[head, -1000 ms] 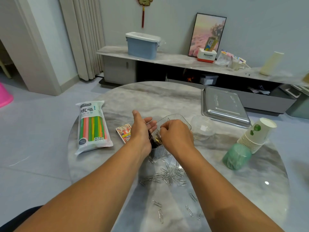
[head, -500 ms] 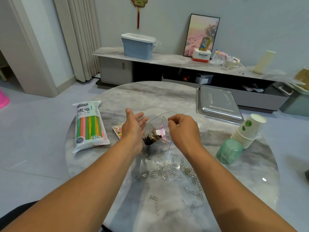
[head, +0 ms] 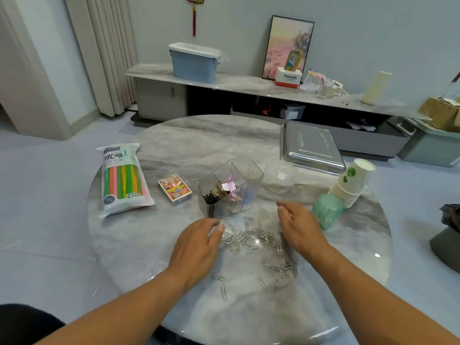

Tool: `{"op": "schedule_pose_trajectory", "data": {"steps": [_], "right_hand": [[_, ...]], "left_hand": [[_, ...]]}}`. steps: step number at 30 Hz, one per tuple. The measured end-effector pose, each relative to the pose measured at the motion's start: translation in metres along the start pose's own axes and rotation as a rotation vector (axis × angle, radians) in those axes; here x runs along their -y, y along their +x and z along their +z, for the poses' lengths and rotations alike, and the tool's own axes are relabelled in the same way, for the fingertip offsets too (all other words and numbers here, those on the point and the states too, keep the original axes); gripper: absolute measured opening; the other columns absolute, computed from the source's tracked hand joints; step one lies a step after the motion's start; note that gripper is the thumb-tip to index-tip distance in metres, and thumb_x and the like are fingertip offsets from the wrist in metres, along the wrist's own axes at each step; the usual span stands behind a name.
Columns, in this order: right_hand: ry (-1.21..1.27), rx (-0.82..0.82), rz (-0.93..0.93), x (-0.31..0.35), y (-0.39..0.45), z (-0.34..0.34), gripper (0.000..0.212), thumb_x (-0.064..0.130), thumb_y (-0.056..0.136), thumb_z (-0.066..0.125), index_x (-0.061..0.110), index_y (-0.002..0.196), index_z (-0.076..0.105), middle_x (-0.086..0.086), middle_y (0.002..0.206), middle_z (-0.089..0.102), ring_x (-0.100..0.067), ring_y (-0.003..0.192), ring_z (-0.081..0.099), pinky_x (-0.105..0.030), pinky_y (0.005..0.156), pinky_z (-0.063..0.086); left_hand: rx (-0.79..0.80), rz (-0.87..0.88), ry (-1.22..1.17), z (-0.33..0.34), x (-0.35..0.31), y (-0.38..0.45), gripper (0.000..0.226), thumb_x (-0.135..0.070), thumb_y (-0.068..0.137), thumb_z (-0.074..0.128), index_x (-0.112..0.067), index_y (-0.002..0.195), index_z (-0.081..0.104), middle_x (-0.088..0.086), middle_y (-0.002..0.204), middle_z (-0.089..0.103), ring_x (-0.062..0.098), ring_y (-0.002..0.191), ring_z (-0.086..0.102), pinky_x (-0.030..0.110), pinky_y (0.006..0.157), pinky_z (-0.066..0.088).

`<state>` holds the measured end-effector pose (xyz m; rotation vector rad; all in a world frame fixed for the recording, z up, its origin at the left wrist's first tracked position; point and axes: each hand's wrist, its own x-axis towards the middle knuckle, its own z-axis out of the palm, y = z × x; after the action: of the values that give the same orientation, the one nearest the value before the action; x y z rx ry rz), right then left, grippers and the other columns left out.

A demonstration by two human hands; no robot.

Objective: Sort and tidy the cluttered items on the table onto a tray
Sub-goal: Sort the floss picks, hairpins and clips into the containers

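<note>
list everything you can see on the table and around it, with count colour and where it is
table: one, grey marble, round
tray: one, steel, far right of table
organiser: one, clear, table centre, holds small clips
paper clips: many, silver, loose between the hands
straws: one pack, green, pink and orange, left side
cards: one box, red and yellow, right of the straws
tub: one, clear, right of organiser
cups: one stack, white with green leaf, on its side at right
green roll: one, pale green, near end of the cups
bin: one, blue, on shelf behind
picture: one, pink, leaning on wall
left hand: open, at the clips
right hand: open, at the clips
</note>
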<state>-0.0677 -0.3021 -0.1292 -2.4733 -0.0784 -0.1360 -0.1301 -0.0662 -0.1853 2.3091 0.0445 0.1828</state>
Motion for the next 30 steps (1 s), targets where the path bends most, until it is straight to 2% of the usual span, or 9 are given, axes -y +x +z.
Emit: {"op": "schedule_pose_trajectory", "data": {"steps": [2, 5, 10, 14, 18, 21, 23, 27, 30], "right_hand": [[-0.042, 0.073, -0.022, -0.018, -0.009, 0.004, 0.038, 0.025, 0.107, 0.041, 0.002, 0.128, 0.062, -0.014, 0.132, 0.064, -0.029, 0.121, 0.058, -0.036, 0.103, 0.043], [-0.063, 0.159, -0.008, -0.039, -0.023, 0.009, 0.051, 0.038, 0.108, 0.036, 0.015, 0.153, 0.043, 0.0, 0.159, 0.041, -0.013, 0.146, 0.034, -0.021, 0.116, 0.019], [-0.154, 0.135, -0.032, -0.055, -0.031, 0.027, 0.062, 0.048, 0.106, 0.032, 0.014, 0.158, 0.031, -0.003, 0.165, 0.029, -0.014, 0.152, 0.022, -0.034, 0.126, 0.014], [-0.204, 0.159, -0.133, -0.044, -0.031, 0.048, 0.074, 0.062, 0.102, 0.021, 0.018, 0.161, 0.024, 0.001, 0.168, 0.02, -0.011, 0.155, 0.011, -0.028, 0.125, 0.003], [-0.163, 0.201, -0.261, -0.032, -0.031, 0.06, 0.075, 0.061, 0.097, 0.013, 0.023, 0.16, 0.027, 0.007, 0.167, 0.023, 0.005, 0.15, 0.009, -0.014, 0.118, -0.008], [-0.03, 0.184, -0.351, -0.029, -0.035, 0.058, 0.053, 0.039, 0.102, 0.027, 0.026, 0.15, 0.044, 0.015, 0.152, 0.043, 0.025, 0.133, 0.018, -0.01, 0.118, 0.006], [0.022, 0.192, -0.32, -0.029, -0.039, 0.057, 0.057, 0.039, 0.099, 0.025, 0.025, 0.15, 0.046, 0.018, 0.151, 0.043, 0.026, 0.132, 0.019, -0.008, 0.117, 0.007], [0.129, 0.18, -0.268, -0.027, -0.046, 0.051, 0.055, 0.037, 0.097, 0.026, 0.032, 0.145, 0.054, 0.017, 0.148, 0.052, 0.022, 0.132, 0.033, -0.007, 0.113, 0.022], [0.297, 0.131, -0.161, -0.021, -0.052, 0.047, 0.048, 0.032, 0.098, 0.033, 0.029, 0.137, 0.062, 0.016, 0.138, 0.061, 0.006, 0.127, 0.051, -0.022, 0.11, 0.04]], "left_hand": [[0.069, 0.062, 0.085, 0.006, 0.004, 0.0, 0.046, -0.054, 0.103, 0.033, -0.032, 0.137, 0.054, -0.016, 0.136, 0.055, 0.006, 0.127, 0.046, 0.024, 0.109, 0.031], [0.097, 0.085, 0.126, 0.007, 0.006, 0.004, 0.057, -0.06, 0.102, 0.026, -0.032, 0.15, 0.039, -0.014, 0.154, 0.04, 0.006, 0.142, 0.031, 0.026, 0.119, 0.016], [0.202, 0.134, 0.287, 0.013, 0.003, 0.021, 0.065, -0.065, 0.1, 0.019, -0.036, 0.158, 0.021, -0.015, 0.165, 0.013, -0.001, 0.15, 0.005, 0.026, 0.123, -0.005], [0.309, 0.233, 0.381, 0.023, -0.005, 0.034, 0.067, -0.066, 0.1, 0.012, -0.037, 0.16, 0.009, -0.015, 0.167, 0.001, -0.004, 0.151, -0.009, 0.029, 0.124, -0.009], [0.353, 0.36, 0.307, 0.03, -0.017, 0.034, 0.059, -0.058, 0.104, 0.017, -0.037, 0.159, 0.016, -0.019, 0.165, 0.015, -0.008, 0.149, 0.001, 0.02, 0.122, -0.004], [0.361, 0.393, 0.183, 0.035, -0.022, 0.027, 0.055, -0.054, 0.104, 0.02, -0.039, 0.158, 0.019, -0.023, 0.161, 0.025, -0.015, 0.145, 0.01, 0.008, 0.116, -0.002], [0.349, 0.382, 0.125, 0.036, -0.023, 0.021, 0.053, -0.053, 0.105, 0.024, -0.042, 0.156, 0.02, -0.026, 0.159, 0.028, -0.019, 0.141, 0.014, 0.008, 0.116, 0.005], [0.307, 0.254, -0.085, 0.033, -0.025, 0.012, 0.049, -0.057, 0.102, 0.032, -0.055, 0.15, 0.022, -0.03, 0.15, 0.039, -0.015, 0.135, 0.033, 0.017, 0.112, 0.029], [0.224, 0.128, -0.312, 0.034, -0.034, 0.004, 0.048, -0.056, 0.1, 0.036, -0.052, 0.147, 0.032, -0.025, 0.144, 0.047, -0.011, 0.132, 0.042, 0.024, 0.112, 0.036]]}}
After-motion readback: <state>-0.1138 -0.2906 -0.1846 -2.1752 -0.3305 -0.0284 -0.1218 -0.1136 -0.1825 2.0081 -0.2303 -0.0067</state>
